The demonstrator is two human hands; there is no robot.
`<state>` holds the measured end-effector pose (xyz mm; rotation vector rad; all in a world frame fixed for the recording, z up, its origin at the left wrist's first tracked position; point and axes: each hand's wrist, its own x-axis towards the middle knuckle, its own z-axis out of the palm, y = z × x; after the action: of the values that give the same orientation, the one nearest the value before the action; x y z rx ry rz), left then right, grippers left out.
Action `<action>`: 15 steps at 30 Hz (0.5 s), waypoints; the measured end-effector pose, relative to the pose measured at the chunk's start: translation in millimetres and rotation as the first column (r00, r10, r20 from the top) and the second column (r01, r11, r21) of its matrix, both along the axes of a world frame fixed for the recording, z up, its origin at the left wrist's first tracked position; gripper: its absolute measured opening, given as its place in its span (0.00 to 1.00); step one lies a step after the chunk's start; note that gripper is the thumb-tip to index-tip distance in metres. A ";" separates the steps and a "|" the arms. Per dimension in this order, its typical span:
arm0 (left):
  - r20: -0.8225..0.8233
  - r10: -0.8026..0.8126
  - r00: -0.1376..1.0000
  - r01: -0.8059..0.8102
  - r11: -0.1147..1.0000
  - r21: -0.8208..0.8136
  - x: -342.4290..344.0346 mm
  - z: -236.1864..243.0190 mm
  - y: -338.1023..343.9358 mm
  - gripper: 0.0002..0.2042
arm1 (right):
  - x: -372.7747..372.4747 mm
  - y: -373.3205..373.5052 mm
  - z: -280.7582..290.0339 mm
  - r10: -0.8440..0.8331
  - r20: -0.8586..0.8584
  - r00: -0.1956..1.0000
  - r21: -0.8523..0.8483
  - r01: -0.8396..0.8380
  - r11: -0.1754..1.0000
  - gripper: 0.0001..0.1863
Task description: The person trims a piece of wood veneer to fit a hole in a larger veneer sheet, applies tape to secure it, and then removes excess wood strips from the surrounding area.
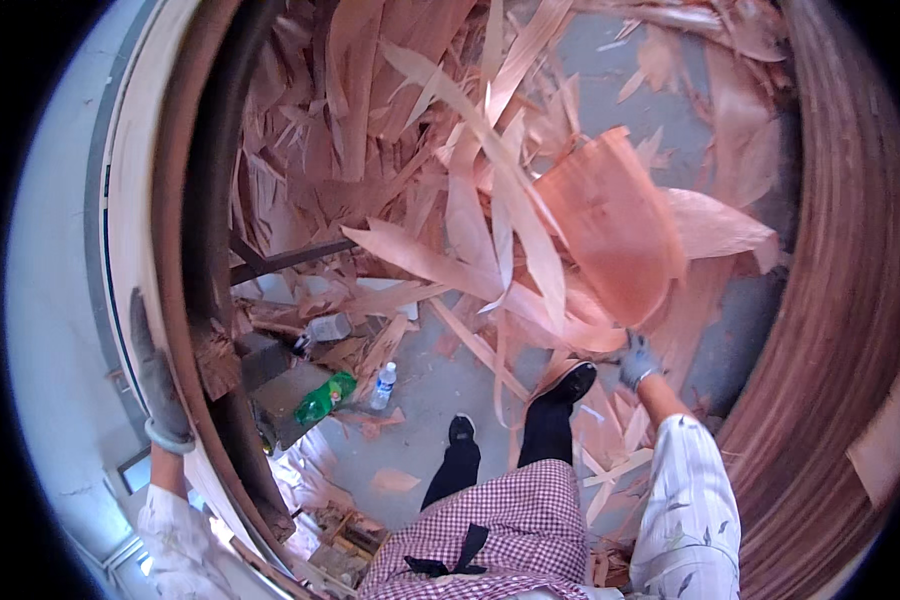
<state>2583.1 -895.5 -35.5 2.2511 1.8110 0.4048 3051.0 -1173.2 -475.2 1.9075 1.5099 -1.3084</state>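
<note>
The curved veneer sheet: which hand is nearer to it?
Right. The right hand grips the curved veneer sheet at its lower edge; the left hand is far left, on the large veneer roll.

A single view, taken from a camera worn on the person's head and aimed steeply down along the body, so the checked apron (490,525) fills the lower middle and both shoes stand below it on the grey floor (440,385). The fisheye lens bends straight edges near the rim: the stacked sheets (850,330) curve up the right side and a pale board edge (135,200) arcs up the left. The forearms enter from the lower edge, close to the lens; the heap of wood strips (470,200) lies farther off, toward the top. No second view overlaps it
</note>
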 end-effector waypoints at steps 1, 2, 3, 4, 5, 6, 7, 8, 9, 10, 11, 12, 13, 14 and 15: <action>0.035 -0.007 0.999 0.007 1.000 -0.003 8.5 -2.8 -0.4 0.31 | 7.0 18.1 -25.9 0.005 0.057 0.998 -0.039 -0.003 0.999 0.22; 0.078 -0.014 0.997 0.015 1.000 -0.014 18.2 -4.3 3.1 0.32 | 19.9 21.6 -54.9 0.138 0.160 0.977 -0.085 -0.125 0.988 0.23; 0.100 -0.001 0.995 0.004 1.000 -0.021 18.3 -7.7 -1.0 0.32 | 24.2 24.5 -74.7 0.186 0.156 0.970 -0.128 -0.167 0.978 0.23; 0.111 0.005 0.994 -0.001 0.999 -0.033 16.5 -11.7 -2.1 0.32 | 30.3 24.8 -91.2 0.229 0.156 0.961 -0.170 -0.203 0.964 0.23; 0.110 0.030 0.993 -0.026 0.999 -0.037 13.3 -7.3 -9.2 0.33 | 24.9 28.5 -101.5 0.273 0.128 0.954 -0.206 -0.243 0.948 0.22; 0.111 0.047 0.993 -0.043 0.998 -0.045 10.5 -6.3 -13.1 0.33 | 23.1 30.7 -109.2 0.313 0.105 0.944 -0.245 -0.280 0.928 0.22; 0.110 0.061 0.992 -0.055 0.997 -0.051 6.0 -5.5 -14.7 0.34 | 19.8 29.4 -112.3 0.338 0.073 0.938 -0.284 -0.305 0.909 0.22; 0.114 0.073 0.991 -0.067 0.996 -0.055 4.2 -2.7 -14.6 0.34 | 19.8 26.9 -111.3 0.360 0.046 0.932 -0.321 -0.328 0.889 0.21; 0.137 0.067 0.988 -0.060 0.997 -0.057 7.0 -4.6 -7.0 0.35 | 24.3 12.3 -117.2 0.272 0.075 0.960 -0.273 -0.242 0.931 0.21; 0.166 0.063 0.984 -0.053 0.997 -0.062 8.2 -10.3 2.5 0.35 | 31.6 -6.3 -120.8 0.178 0.112 0.978 -0.221 -0.150 0.964 0.20; 0.152 0.080 0.985 -0.071 0.996 -0.059 6.4 -4.5 2.4 0.36 | 17.3 -2.1 -104.2 0.273 0.024 0.962 -0.185 -0.264 0.946 0.20; 0.141 0.101 0.985 -0.095 0.994 -0.049 5.7 3.2 0.8 0.36 | 1.3 6.4 -82.0 0.370 -0.047 0.928 -0.134 -0.373 0.918 0.19; 0.124 0.121 0.985 -0.115 0.992 -0.054 -0.3 5.0 -0.1 0.37 | -4.7 11.2 -61.9 0.378 -0.119 0.918 -0.107 -0.391 0.914 0.18; 0.090 0.128 0.988 -0.123 0.991 -0.058 3.6 2.6 2.1 0.37 | -4.5 10.6 -43.7 0.375 -0.179 0.910 -0.083 -0.393 0.916 0.17; 0.055 0.127 0.990 -0.123 0.990 -0.061 10.6 1.2 5.9 0.38 | -4.6 2.6 -26.8 0.345 -0.192 0.919 0.022 -0.348 0.937 0.15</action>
<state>2593.7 -889.6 -34.3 2.0721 1.9146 0.4307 3046.4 -1170.7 -502.0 1.4473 1.8286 -1.3591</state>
